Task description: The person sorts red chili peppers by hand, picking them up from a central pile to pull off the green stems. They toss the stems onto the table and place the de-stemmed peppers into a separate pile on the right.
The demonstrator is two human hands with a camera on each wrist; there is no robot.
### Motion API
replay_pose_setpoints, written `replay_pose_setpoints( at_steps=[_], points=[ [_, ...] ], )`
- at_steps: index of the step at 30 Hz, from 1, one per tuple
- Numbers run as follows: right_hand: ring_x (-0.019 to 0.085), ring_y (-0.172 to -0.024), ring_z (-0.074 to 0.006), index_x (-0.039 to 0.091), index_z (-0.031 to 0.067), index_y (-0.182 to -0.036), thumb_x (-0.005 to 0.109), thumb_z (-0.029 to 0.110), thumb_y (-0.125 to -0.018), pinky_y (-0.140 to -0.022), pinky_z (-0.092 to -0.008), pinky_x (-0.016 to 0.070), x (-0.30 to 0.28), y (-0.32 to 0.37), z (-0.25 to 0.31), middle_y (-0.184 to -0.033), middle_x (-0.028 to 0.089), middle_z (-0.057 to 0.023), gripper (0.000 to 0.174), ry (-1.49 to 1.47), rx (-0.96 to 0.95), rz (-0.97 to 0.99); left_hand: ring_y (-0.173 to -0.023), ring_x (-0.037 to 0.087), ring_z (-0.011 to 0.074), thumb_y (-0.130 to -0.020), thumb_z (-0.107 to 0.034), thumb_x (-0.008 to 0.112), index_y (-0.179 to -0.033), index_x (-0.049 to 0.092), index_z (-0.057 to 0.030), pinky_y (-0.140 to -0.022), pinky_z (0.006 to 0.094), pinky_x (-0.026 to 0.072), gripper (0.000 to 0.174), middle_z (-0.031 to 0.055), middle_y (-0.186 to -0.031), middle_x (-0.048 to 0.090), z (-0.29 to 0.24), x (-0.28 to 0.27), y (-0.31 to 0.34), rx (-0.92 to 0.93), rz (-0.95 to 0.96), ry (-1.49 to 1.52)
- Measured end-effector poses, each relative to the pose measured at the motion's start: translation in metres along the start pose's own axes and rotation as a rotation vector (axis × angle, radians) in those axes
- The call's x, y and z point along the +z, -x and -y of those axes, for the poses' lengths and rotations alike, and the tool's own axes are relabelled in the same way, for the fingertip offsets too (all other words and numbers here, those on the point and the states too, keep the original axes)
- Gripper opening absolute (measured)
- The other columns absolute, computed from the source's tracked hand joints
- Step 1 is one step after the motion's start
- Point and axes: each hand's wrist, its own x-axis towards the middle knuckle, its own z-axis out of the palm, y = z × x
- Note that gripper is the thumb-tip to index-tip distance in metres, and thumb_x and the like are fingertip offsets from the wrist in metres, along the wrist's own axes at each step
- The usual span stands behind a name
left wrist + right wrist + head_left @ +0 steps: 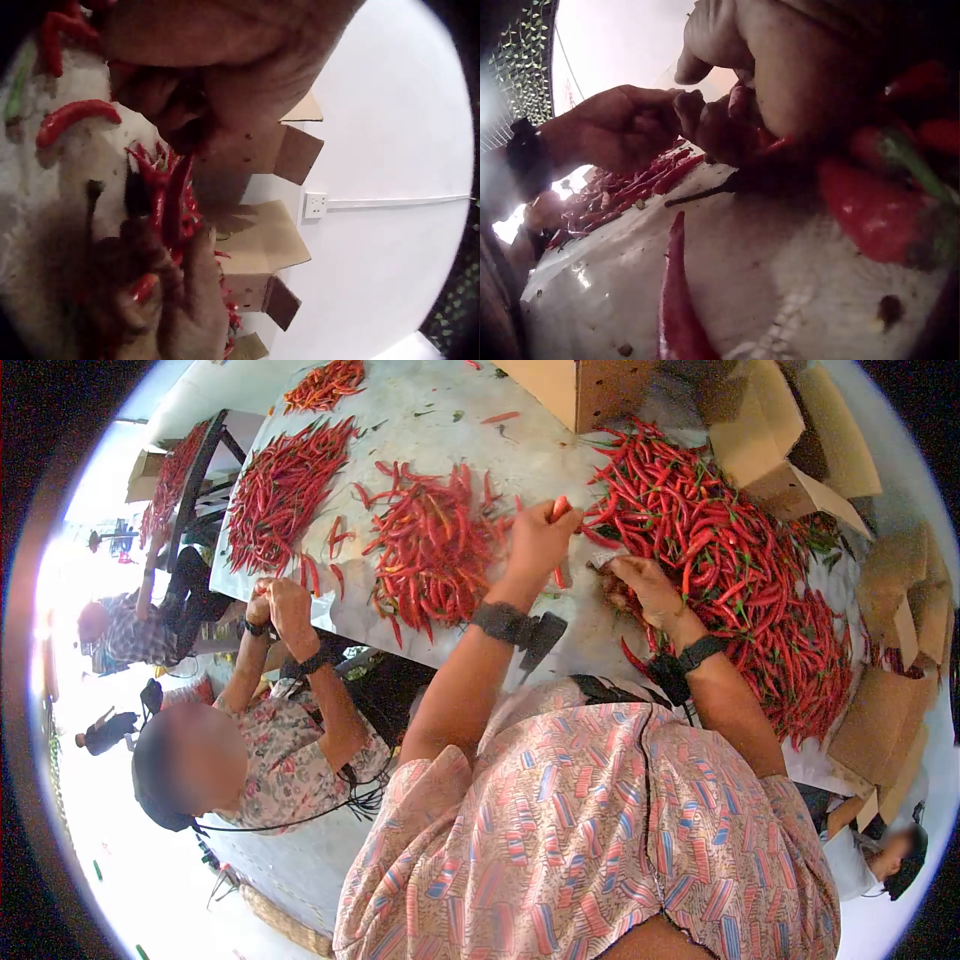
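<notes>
My left hand (538,547) is raised over the sheet-covered table between two heaps of red chili peppers. Its fingers are curled round a red chili (561,510); in the left wrist view a long chili (177,191) hangs below those fingers. My right hand (648,592) is low at the near edge of the large chili heap (700,530), fingers bent. Red bits of chili (145,287) show between its fingers in the left wrist view. A smaller, stemless-looking heap (430,550) lies left of my left hand. Close below my right hand lies a single chili (676,292).
Open cardboard boxes (755,430) stand along the far and right sides. More chili heaps (285,495) lie at the left. Another person (290,730) works at the table's left edge, hands (285,610) together. Stray stems and single chilies (500,417) dot the white sheet.
</notes>
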Motion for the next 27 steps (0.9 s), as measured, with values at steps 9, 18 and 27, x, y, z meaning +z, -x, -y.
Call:
replay_pose_setpoints(
  at_steps=[9, 18, 27],
  points=[
    [0.047, -0.049, -0.0069, 0.056, 0.0038, -0.085, 0.056, 0.024, -0.085, -0.042, -0.0194, 0.0356, 0.004, 0.0, 0.007, -0.069, 0.056, -0.0012, 0.021, 0.09, 0.022, 0.02, -0.063, 0.061, 0.024, -0.075, -0.018, 0.06, -0.085, 0.063, -0.0028, -0.059, 0.0331, 0.047, 0.019, 0.02, -0.075, 0.06, -0.031, -0.013, -0.008, 0.258, -0.133, -0.322],
    [0.046, -0.047, -0.0067, 0.054, 0.0035, -0.086, 0.054, 0.021, -0.086, -0.04, -0.0196, 0.0348, 0.001, -0.005, 0.006, -0.07, 0.055, -0.0017, 0.018, 0.121, 0.067, 0.081, -0.078, 0.061, 0.0348, -0.076, -0.044, 0.056, -0.088, 0.061, -0.0029, -0.068, 0.0455, 0.0482, 0.043, 0.0183, -0.082, 0.063, 0.018, -0.105, -0.008, -0.061, -0.38, -1.174],
    [0.046, -0.047, -0.0046, 0.057, 0.0069, -0.081, 0.056, 0.026, -0.083, -0.042, -0.0188, 0.0353, 0.002, -0.01, -0.002, -0.065, 0.054, 0.0021, 0.019, 0.077, 0.059, 0.029, -0.076, 0.061, 0.0306, -0.076, -0.031, 0.057, -0.088, 0.062, -0.0038, -0.065, 0.0385, 0.0482, 0.03, 0.0163, -0.084, 0.063, 0.025, -0.107, 0.007, 0.017, -0.11, -0.799]
  ],
)
